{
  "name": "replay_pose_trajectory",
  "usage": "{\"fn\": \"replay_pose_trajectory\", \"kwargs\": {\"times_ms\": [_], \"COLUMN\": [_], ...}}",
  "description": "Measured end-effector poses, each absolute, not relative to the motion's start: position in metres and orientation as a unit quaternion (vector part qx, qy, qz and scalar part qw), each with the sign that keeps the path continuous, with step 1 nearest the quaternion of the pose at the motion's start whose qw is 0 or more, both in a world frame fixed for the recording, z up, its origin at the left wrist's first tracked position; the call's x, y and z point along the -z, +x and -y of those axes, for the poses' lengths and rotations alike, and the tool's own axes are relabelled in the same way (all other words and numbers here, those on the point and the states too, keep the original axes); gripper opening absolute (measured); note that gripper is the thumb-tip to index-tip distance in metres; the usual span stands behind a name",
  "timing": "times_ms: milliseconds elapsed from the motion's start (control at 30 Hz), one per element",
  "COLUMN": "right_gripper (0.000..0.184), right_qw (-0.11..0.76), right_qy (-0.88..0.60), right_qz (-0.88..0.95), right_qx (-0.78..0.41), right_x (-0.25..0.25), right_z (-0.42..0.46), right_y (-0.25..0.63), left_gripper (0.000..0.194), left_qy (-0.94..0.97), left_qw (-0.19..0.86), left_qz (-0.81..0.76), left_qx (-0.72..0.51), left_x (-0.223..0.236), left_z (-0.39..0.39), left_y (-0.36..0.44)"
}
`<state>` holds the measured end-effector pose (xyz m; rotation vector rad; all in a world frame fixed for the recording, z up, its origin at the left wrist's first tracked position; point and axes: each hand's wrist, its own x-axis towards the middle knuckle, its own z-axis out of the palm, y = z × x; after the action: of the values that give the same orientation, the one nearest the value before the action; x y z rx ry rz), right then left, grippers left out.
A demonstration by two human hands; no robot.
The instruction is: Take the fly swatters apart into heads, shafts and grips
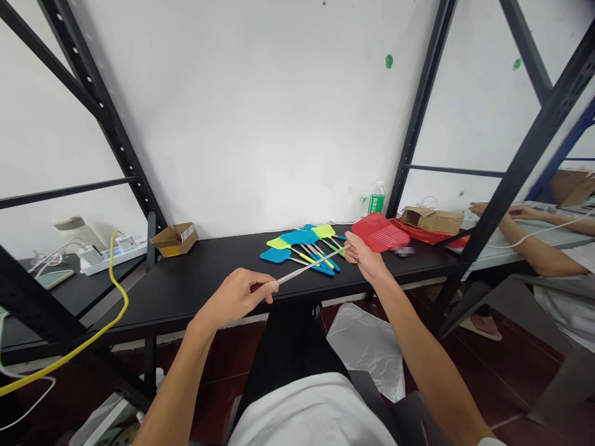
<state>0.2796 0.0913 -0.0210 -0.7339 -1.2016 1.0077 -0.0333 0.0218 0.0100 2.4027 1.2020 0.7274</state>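
A red fly swatter point(382, 233) with a thin metal rod is held above the front of the black table, its mesh head to the right. My right hand point(364, 255) is closed around it just below the red head. At the other end, my left hand point(245, 293) pinches the rod between thumb and fingers; the handle end is hidden in it. Behind the rod lies a spread of several fly swatters, among them a blue one point(275, 254) and a yellow-green one point(325, 231), with their handles pointing toward me.
A small open cardboard box point(175, 240) sits on the black table point(199, 279) at left. At right are a bottle point(377, 198), another box point(432, 219) and a red bag point(446, 238). A yellow cable point(124, 297) hangs at left. Beyond the right post, another person's arms point(520, 232) show.
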Motion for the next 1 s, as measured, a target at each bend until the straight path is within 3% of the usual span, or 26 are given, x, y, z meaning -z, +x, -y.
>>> {"fn": "replay_pose_trajectory", "kwargs": {"times_ms": [367,533,667,1000], "right_gripper": [0.064,0.067,0.068,0.068], "right_qw": [0.576,0.483,0.389,0.368], "right_qy": [-0.287,-0.301,-0.290,-0.260], "right_qz": [0.561,0.641,0.704,0.756], "right_qx": [-0.520,-0.514,-0.519,-0.475], "right_x": [0.021,0.033,0.040,0.034], "right_z": [-0.080,-0.072,-0.063,-0.052], "right_y": [0.256,0.231,0.217,0.216], "left_gripper": [0.026,0.011,0.019,0.039], "left_qy": [0.840,0.842,0.861,0.877], "left_qw": [0.044,-0.001,0.015,0.015], "left_qz": [-0.478,-0.486,-0.454,-0.427], "left_qx": [-0.253,-0.235,-0.228,-0.219], "left_x": [-0.010,-0.005,0.001,0.007], "left_z": [-0.017,-0.015,-0.011,-0.005], "left_y": [-0.026,-0.012,0.002,0.017]}}
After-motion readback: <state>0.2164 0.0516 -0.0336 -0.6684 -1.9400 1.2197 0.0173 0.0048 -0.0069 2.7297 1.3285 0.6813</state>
